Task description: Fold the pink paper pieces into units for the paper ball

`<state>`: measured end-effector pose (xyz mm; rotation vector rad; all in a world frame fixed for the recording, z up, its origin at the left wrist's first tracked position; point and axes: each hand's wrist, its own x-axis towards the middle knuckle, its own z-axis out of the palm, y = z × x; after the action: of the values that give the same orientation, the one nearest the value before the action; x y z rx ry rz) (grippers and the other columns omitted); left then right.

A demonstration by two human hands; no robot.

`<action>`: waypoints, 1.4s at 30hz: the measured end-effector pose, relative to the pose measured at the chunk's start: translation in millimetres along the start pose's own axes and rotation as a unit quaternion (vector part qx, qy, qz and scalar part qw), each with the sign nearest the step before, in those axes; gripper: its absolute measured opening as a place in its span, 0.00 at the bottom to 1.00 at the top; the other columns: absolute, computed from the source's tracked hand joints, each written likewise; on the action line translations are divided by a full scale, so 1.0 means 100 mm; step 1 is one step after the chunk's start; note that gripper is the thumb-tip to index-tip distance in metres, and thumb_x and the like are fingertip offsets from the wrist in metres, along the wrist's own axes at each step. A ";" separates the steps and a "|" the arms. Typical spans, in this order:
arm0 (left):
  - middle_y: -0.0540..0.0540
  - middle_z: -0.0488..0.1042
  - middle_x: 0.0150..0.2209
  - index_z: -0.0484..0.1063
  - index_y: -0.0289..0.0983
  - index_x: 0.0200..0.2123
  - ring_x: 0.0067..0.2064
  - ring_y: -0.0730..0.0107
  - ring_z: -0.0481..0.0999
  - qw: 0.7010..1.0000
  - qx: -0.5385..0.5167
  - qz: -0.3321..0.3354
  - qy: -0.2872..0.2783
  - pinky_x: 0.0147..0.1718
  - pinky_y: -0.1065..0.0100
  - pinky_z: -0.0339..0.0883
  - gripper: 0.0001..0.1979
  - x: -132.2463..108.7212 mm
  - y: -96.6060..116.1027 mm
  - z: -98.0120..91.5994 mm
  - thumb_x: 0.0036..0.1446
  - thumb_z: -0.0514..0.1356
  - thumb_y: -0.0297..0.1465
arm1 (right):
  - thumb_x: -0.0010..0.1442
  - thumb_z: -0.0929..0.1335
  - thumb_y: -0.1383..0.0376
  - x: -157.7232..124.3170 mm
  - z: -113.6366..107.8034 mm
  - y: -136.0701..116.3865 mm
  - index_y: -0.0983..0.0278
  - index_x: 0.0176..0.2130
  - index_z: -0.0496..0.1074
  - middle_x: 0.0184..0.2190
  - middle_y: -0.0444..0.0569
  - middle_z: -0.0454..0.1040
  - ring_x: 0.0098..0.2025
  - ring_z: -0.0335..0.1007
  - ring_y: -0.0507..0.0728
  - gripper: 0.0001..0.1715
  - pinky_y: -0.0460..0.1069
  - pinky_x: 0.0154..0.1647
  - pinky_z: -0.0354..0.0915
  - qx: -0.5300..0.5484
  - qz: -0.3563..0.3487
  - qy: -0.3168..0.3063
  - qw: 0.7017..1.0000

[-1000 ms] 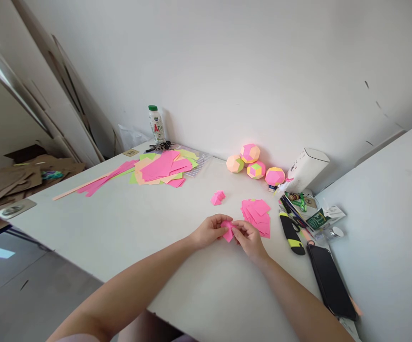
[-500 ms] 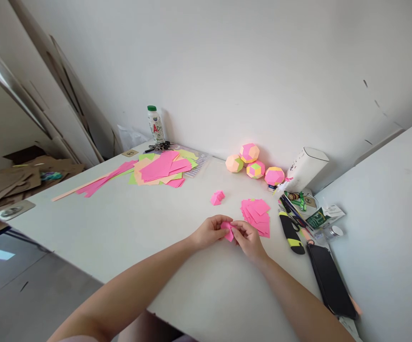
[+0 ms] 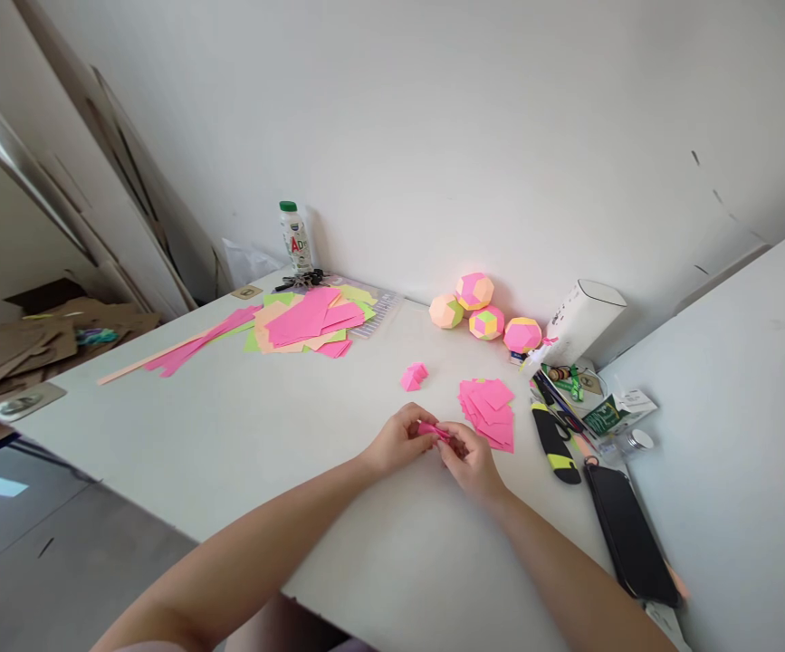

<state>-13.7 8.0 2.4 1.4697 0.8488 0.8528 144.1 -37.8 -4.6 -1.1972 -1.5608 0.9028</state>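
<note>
Between my fingertips is a small piece of pink paper (image 3: 433, 431), partly folded and mostly covered by the fingers. My left hand (image 3: 402, 441) pinches it from the left, and my right hand (image 3: 472, 460) grips its right side. Just beyond my hands lies a small folded pink paper piece (image 3: 415, 377). A loose pile of pink paper sheets (image 3: 491, 412) rests beyond my right hand. Farther back, several faceted paper balls (image 3: 475, 292) in pink, peach, yellow and green sit by the wall.
Coloured paper sheets (image 3: 303, 321) and long paper strips (image 3: 195, 344) cover the back left of the white table (image 3: 229, 435). A bottle (image 3: 295, 237) stands behind. Along the right lie a black-and-yellow tool (image 3: 555, 444), a black phone-like case (image 3: 629, 534), a jar (image 3: 636, 442) and a white box (image 3: 583, 321).
The pink paper has been turned or folded flatter between my fingers, so less of its face shows. My right fingers have shifted slightly around it; other things stay put.
</note>
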 end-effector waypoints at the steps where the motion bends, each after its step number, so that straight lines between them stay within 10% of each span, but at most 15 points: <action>1: 0.44 0.69 0.40 0.70 0.37 0.32 0.32 0.72 0.72 1.000 0.021 0.012 0.011 0.29 0.68 0.67 0.06 0.00 0.00 0.00 0.49 0.60 0.32 | 0.58 0.65 0.64 0.00 0.00 0.01 0.64 0.42 0.70 0.25 0.46 0.71 0.21 0.64 0.51 0.12 0.46 0.21 0.64 0.000 -0.002 0.000 1.000; 24: 0.47 0.71 0.30 0.74 0.36 0.27 0.29 0.73 0.67 0.991 0.105 0.089 -0.006 0.28 0.71 0.62 0.06 -0.04 0.09 -0.02 0.52 0.58 0.29 | 0.58 0.66 0.61 0.02 -0.02 0.03 0.64 0.32 0.71 0.20 0.43 0.69 0.20 0.66 0.51 0.09 0.46 0.21 0.64 -0.006 0.033 0.006 0.999; 42: 0.54 0.59 0.20 0.56 0.37 0.18 0.23 0.77 0.58 0.986 0.150 0.072 0.017 0.23 0.73 0.54 0.14 -0.07 0.06 0.00 0.50 0.57 0.33 | 0.57 0.66 0.60 0.00 -0.03 -0.08 0.64 0.28 0.69 0.17 0.42 0.68 0.19 0.65 0.51 0.10 0.46 0.19 0.63 -0.009 0.022 -0.018 1.000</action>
<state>-17.2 1.4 8.3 1.8028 0.9351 0.8873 144.7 -39.8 3.8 -1.2385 -1.5793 0.9455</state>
